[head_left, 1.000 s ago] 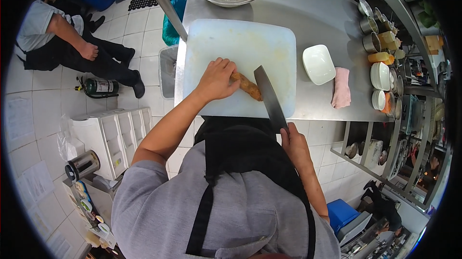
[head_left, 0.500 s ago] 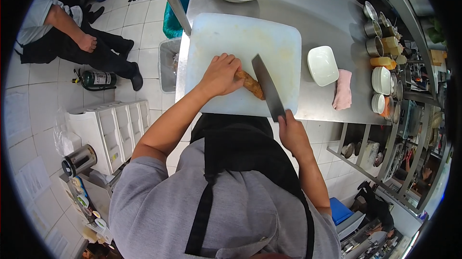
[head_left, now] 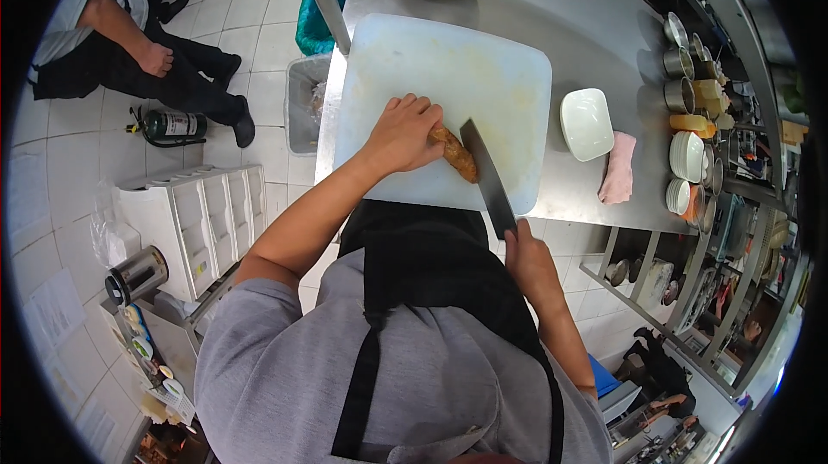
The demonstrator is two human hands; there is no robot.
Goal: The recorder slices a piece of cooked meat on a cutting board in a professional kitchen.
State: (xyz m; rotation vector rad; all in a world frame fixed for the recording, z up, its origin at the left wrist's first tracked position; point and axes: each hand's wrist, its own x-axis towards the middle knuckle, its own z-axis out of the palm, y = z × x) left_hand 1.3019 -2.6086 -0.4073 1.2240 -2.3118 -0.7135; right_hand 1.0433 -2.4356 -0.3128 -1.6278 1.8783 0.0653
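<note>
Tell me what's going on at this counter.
The person's left hand holds a brown elongated piece of food on a white cutting board. The right hand grips a broad knife beside the food's free end; whether they touch is unclear. To the board's right, a white dish and a pink cloth lie on the metal counter.

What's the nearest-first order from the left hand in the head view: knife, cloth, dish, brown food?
1. Brown food: in left hand
2. Knife: right of food
3. White dish: between board and cloth
4. Pink cloth: farther right
</note>
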